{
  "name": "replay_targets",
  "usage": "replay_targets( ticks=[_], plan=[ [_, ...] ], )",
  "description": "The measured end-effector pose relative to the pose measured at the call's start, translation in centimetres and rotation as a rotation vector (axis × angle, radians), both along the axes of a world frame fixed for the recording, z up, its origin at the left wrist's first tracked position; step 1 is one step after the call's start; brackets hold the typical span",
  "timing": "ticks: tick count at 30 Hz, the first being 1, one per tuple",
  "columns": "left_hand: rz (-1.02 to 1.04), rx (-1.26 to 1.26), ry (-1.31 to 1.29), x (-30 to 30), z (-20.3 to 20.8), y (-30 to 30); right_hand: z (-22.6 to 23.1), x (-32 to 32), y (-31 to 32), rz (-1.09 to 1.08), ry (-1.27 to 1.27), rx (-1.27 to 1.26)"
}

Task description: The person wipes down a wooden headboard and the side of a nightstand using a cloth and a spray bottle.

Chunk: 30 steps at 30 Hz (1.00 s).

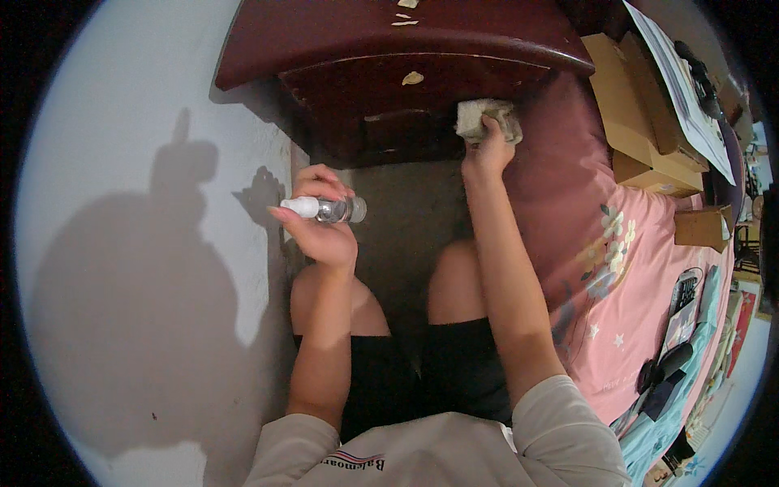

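Observation:
A small clear spray bottle (331,211) with a white top lies sideways in my left hand (326,235), its fingers wrapped round it and its white end toward the wall. My right hand (492,152) grips a folded, pale cloth (487,118) with greyish stains. That cloth is up against the lower right part of a dark red wooden cabinet (349,97), where it meets the pink bedding. Light peeling patches mark the cabinet's top and front, one of them a yellowish patch (412,79) on the front panel.
A pale wall (146,268) stands close on my left. To the right is a bed with a pink flowered sheet (600,325). Cardboard boxes (641,114) and papers (682,89) lie at its far end. A dark floor (406,211) shows between my knees and the cabinet.

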<state>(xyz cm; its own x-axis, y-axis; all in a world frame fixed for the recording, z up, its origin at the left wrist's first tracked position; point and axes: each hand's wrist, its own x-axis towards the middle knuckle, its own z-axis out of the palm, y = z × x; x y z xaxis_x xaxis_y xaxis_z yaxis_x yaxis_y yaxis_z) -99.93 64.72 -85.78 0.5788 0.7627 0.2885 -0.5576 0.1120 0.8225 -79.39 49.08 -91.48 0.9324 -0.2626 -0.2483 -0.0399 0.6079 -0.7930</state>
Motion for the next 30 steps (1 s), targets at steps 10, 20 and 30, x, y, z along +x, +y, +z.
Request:
replay_targets(
  ticks=[10,20,30],
  plan=[
    [0.083,-0.030,-0.011,-0.9,1.9,0.0,0.4,-5.0,10.3,0.103,-0.035,0.138],
    [0.167,-0.003,-0.059,-3.0,1.6,1.9,0.6,-11.2,19.9,0.260,-0.003,0.093],
    [0.179,-0.010,-0.069,-1.6,0.9,2.2,0.0,-11.1,19.1,0.249,-0.028,0.083]
  ],
)
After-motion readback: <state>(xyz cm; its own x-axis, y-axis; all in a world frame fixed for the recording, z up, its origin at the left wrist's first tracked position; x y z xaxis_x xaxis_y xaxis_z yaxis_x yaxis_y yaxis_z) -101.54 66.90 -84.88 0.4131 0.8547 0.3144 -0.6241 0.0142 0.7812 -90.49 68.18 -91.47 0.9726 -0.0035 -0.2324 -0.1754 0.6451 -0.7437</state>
